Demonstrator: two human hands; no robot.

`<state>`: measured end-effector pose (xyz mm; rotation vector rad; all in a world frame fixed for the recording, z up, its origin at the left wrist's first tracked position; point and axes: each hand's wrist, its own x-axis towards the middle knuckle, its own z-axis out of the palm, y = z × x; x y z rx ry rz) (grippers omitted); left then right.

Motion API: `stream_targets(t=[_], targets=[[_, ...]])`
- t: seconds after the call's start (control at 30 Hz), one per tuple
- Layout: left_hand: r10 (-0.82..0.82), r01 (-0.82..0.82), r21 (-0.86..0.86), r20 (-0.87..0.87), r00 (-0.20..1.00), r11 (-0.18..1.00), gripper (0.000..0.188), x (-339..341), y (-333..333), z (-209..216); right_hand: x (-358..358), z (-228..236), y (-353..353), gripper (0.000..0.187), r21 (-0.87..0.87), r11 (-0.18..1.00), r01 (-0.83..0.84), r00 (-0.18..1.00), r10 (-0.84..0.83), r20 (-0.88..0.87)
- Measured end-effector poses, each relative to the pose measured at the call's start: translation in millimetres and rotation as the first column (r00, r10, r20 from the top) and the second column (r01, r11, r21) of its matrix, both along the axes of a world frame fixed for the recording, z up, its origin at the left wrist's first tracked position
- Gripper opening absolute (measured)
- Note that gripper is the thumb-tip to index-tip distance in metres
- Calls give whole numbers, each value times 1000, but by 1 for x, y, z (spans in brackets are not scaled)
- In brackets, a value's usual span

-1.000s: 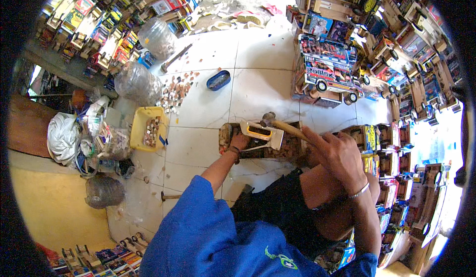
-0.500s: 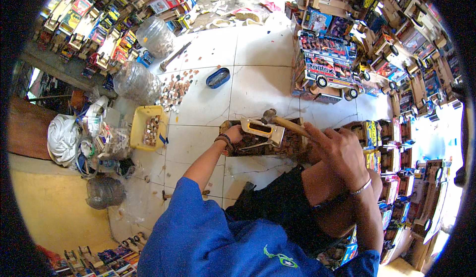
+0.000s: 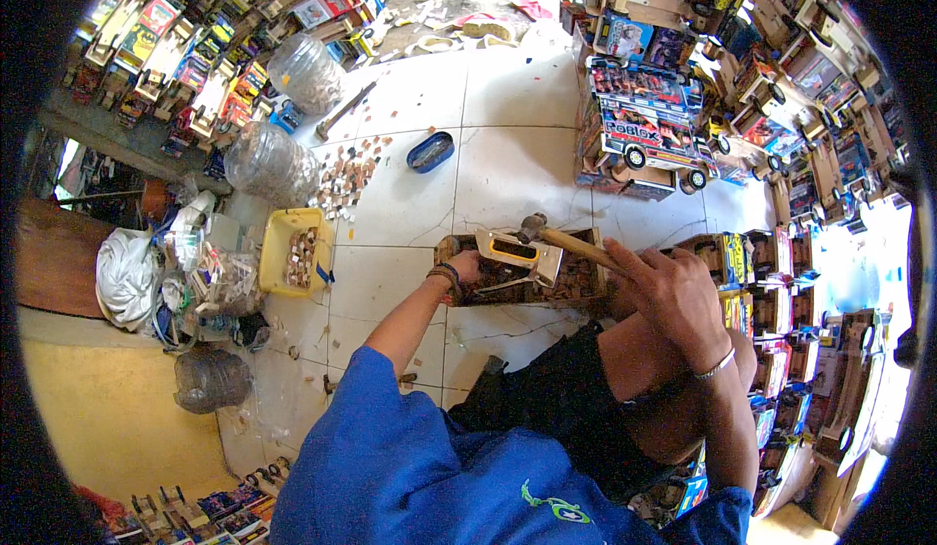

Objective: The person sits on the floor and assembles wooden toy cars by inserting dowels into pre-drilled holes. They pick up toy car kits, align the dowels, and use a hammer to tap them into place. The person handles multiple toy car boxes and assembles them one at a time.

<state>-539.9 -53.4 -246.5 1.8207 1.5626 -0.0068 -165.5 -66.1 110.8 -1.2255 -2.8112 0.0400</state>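
My right hand grips the wooden handle of a hammer. Its metal head is over the upper edge of a pale frame-shaped piece with a yellow-edged slot. My left hand is closed at the left side of this piece, its fingertips partly hidden. Beneath both lies a long, low wooden box on the tiled floor, with small brown bits inside. The frame-shaped piece sits tilted over the box, and I cannot tell whether the hammer touches it.
Left of the box stand a yellow tub of small wooden pieces and clear plastic jars. Farther off are a blue oval container, scattered wood pieces and a long tool. Toy trucks are stacked at the right.
The hands, hammer and pale piece hold nearly the same arrangement. The whole view has shifted very slightly.
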Motion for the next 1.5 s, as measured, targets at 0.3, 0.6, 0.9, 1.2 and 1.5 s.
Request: stream_targets(t=[0.3,0.6,0.9,1.2,1.5], targets=[[18,-5,199,-63,998,980,48,23,-15,-12,3,-3,1,46,2,1000,14,999,-14,39],[49,-46,152,-16,999,987,45,14,-13,10,8,-4,-1,45,21,1000,-6,997,4,81],[147,-55,-383,216,965,922,32,-49,4,100,9,2,-5,42,24,1000,8,1000,-8,-2],[446,-359,-277,678,584,891,23,-3,20,272,4,13,1,32,-117,966,232,748,-254,-613],[123,-179,-84,967,223,980,20,213,27,387,56,58,-29,25,-561,820,114,58,-569,-820]])
